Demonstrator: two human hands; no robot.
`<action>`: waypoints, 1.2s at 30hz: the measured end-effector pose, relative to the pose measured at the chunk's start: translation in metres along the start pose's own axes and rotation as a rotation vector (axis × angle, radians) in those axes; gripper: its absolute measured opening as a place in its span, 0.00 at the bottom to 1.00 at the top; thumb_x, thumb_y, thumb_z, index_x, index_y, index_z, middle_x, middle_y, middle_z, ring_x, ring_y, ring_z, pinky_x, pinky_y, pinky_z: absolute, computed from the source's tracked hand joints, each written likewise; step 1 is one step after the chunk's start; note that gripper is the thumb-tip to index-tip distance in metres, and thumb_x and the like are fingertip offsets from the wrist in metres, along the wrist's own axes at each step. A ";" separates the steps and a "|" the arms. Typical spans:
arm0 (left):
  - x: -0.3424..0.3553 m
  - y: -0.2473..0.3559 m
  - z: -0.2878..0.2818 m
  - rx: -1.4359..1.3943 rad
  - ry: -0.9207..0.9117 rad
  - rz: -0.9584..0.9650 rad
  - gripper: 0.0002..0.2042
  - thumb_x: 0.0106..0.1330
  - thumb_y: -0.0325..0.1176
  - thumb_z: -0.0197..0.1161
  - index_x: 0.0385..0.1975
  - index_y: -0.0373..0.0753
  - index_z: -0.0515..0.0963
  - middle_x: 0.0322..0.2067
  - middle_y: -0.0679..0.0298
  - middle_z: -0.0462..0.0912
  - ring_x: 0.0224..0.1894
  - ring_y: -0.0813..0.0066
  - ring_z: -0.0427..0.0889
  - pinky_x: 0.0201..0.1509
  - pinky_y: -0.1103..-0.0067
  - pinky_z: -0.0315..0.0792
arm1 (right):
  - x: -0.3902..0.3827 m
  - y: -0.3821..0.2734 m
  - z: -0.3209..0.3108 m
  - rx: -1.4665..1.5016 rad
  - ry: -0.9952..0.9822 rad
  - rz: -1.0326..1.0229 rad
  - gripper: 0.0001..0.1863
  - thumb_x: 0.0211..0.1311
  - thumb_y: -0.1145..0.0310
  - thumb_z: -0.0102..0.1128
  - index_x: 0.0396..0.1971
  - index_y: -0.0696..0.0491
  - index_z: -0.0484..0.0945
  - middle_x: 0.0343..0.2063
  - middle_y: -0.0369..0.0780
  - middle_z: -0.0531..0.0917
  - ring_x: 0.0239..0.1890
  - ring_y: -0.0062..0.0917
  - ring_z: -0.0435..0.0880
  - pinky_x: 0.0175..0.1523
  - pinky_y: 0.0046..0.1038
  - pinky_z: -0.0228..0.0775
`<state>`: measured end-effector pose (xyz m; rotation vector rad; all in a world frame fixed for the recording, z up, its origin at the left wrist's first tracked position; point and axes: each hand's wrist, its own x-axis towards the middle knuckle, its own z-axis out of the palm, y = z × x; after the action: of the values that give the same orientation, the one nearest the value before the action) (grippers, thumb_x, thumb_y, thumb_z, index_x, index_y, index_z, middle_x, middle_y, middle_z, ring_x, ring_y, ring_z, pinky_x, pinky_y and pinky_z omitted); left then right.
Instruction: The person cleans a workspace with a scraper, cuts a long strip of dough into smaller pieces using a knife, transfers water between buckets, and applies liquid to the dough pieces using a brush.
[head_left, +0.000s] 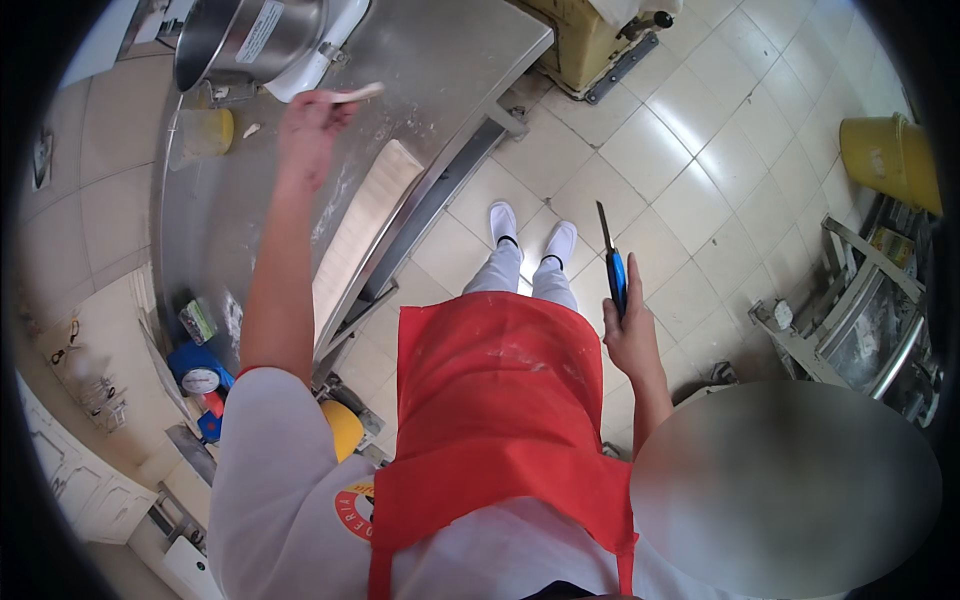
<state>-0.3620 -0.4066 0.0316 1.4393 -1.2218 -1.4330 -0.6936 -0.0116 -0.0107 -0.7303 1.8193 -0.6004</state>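
Note:
My left hand reaches over the steel table, its fingers closed on a small pale strip of dough. Just left of it are a small pale scrap and a clear tub with yellow inside. A steel bowl on a white machine stands beyond the hand. A long pale board or slab lies along the table's edge. My right hand holds a blue-handled utility knife, its long blade pointing away from me, over the tiled floor beside my red apron.
A worn yellow machine stands on the floor beyond the table. At right are a yellow bucket and metal trolley frames. A blue scale with a round dial sits at left. A blurred oval covers the lower right.

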 end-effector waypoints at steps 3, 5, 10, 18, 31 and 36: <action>0.014 0.000 -0.057 -0.297 0.366 0.042 0.13 0.77 0.32 0.56 0.57 0.36 0.71 0.54 0.49 0.80 0.52 0.62 0.82 0.58 0.67 0.77 | 0.035 -0.013 0.009 0.000 -0.055 -0.157 0.27 0.72 0.73 0.55 0.68 0.56 0.62 0.25 0.44 0.80 0.25 0.30 0.81 0.34 0.33 0.73; -0.004 0.013 -0.055 -0.308 0.730 -0.083 0.17 0.76 0.34 0.59 0.60 0.37 0.71 0.56 0.50 0.79 0.56 0.61 0.81 0.62 0.68 0.74 | 0.068 -0.032 0.022 0.070 -0.064 -0.334 0.19 0.72 0.73 0.55 0.59 0.58 0.68 0.28 0.44 0.81 0.29 0.32 0.84 0.36 0.34 0.74; -0.107 -0.058 -0.016 1.147 0.186 0.305 0.27 0.70 0.40 0.65 0.65 0.35 0.71 0.66 0.45 0.72 0.69 0.46 0.70 0.73 0.61 0.61 | 0.139 -0.175 0.081 0.186 -0.235 -0.632 0.11 0.72 0.68 0.55 0.48 0.58 0.70 0.40 0.53 0.85 0.41 0.50 0.85 0.47 0.40 0.76; -0.148 -0.090 0.061 1.321 0.084 0.239 0.44 0.69 0.54 0.62 0.77 0.36 0.51 0.78 0.50 0.49 0.80 0.45 0.43 0.80 0.51 0.39 | 0.209 -0.237 0.183 -0.117 -0.330 -0.723 0.17 0.67 0.66 0.60 0.51 0.59 0.72 0.44 0.55 0.84 0.48 0.54 0.83 0.53 0.43 0.74; -0.254 -0.082 -0.067 0.991 0.328 0.311 0.33 0.73 0.47 0.60 0.74 0.43 0.60 0.75 0.52 0.57 0.78 0.49 0.53 0.79 0.57 0.51 | 0.157 -0.188 0.117 0.234 -0.289 -0.615 0.15 0.78 0.63 0.53 0.56 0.55 0.68 0.29 0.34 0.73 0.31 0.13 0.76 0.32 0.18 0.69; -0.322 -0.081 -0.200 0.189 0.628 -0.069 0.21 0.73 0.34 0.63 0.62 0.36 0.72 0.42 0.53 0.87 0.46 0.64 0.88 0.52 0.74 0.81 | 0.028 -0.179 0.160 0.182 -0.446 -0.360 0.17 0.79 0.53 0.52 0.53 0.51 0.69 0.19 0.34 0.73 0.14 0.19 0.74 0.18 0.24 0.67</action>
<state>-0.1282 -0.0995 0.0590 1.8848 -0.9190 -0.8100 -0.5149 -0.1654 0.0425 -0.9868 1.2156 -0.7565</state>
